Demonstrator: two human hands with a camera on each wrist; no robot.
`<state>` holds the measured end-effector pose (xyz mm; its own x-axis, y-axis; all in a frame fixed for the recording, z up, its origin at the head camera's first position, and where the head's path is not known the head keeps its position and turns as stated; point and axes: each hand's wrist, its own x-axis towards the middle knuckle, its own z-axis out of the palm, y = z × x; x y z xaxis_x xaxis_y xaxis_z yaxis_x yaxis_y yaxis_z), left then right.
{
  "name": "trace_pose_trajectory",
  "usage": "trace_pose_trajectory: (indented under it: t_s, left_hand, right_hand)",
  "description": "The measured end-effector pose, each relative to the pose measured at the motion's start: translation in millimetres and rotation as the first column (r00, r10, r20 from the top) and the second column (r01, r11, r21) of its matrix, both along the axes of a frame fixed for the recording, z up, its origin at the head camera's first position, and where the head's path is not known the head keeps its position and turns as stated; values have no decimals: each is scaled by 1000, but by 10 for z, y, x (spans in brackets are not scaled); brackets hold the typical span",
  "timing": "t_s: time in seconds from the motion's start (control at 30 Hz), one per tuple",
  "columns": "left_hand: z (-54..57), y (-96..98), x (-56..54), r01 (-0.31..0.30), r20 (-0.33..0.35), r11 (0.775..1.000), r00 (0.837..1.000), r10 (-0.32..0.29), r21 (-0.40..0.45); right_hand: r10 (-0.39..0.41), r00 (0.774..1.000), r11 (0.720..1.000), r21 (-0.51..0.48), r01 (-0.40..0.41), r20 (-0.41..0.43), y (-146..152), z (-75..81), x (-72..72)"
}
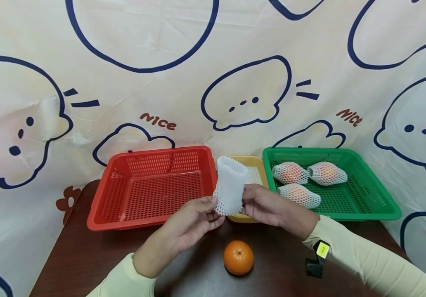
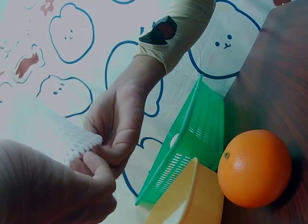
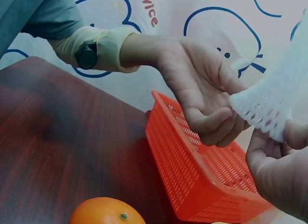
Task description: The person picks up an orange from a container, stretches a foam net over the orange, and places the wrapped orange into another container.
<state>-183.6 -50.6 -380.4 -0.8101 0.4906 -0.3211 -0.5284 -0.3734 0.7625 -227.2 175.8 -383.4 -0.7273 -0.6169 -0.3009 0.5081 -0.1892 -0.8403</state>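
Observation:
A white foam fruit net (image 1: 230, 183) stands upright between both hands, above the table. My left hand (image 1: 192, 220) pinches its lower edge from the left, thumb on the outside. From the other side my right hand (image 1: 266, 204) grips the same lower end. In the right wrist view the mesh (image 3: 262, 113) flares out between the two hands, its diamond holes stretched at the rim. Below the hands an orange (image 1: 238, 258) sits on the dark wooden table (image 1: 183, 272), stem end up.
A red basket (image 1: 153, 225) is at the left and shows nothing inside. Behind the hands stands a yellow basket (image 1: 259, 165) with white foam nets (image 1: 253, 176) in it. The green basket (image 1: 376, 185) at the right contains three netted fruits (image 1: 291, 173). A printed cloth (image 1: 183, 95) hangs behind.

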Motion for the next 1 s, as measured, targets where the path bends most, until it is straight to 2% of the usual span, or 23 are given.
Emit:
trace_pose_trajectory:
  t_s: [0.13,0.23,0.37,0.5,0.57,0.7,0.83,0.9,1.0]
  left_hand:
    - [-16,-24,-22,-46,-13,998,999,46,39]
    - [-22,-34,-51,-71,-18,993,997,73,100]
    - [-46,-15,-79,-123,-27,972,991,131,200]
    - [-108,19,-72,-159,-29,948,984,174,276]
    - [-139,35,-49,-136,-10,939,989,146,315]
    - [-184,71,16,-48,20,938,999,44,345]
    - [-202,94,41,34,-5,946,999,-35,323]
    - [-201,97,34,47,-23,948,999,-42,314]
    - [-186,95,12,15,-43,946,999,-1,325]
  right_hand:
    - [3,998,998,-56,0,60,37,22,9]
    - [13,994,992,-127,1,105,56,30,35]
    - [10,986,978,-209,26,168,63,24,69]
    - [-26,981,969,-234,72,194,53,15,71]
    - [-60,980,965,-241,105,188,44,19,60]
    - [-127,973,947,-268,176,192,48,46,46]
    - [-111,972,935,-309,174,209,86,61,63]
    - [-98,972,935,-316,163,213,107,51,86]
    - [-103,968,937,-303,171,228,132,23,137]
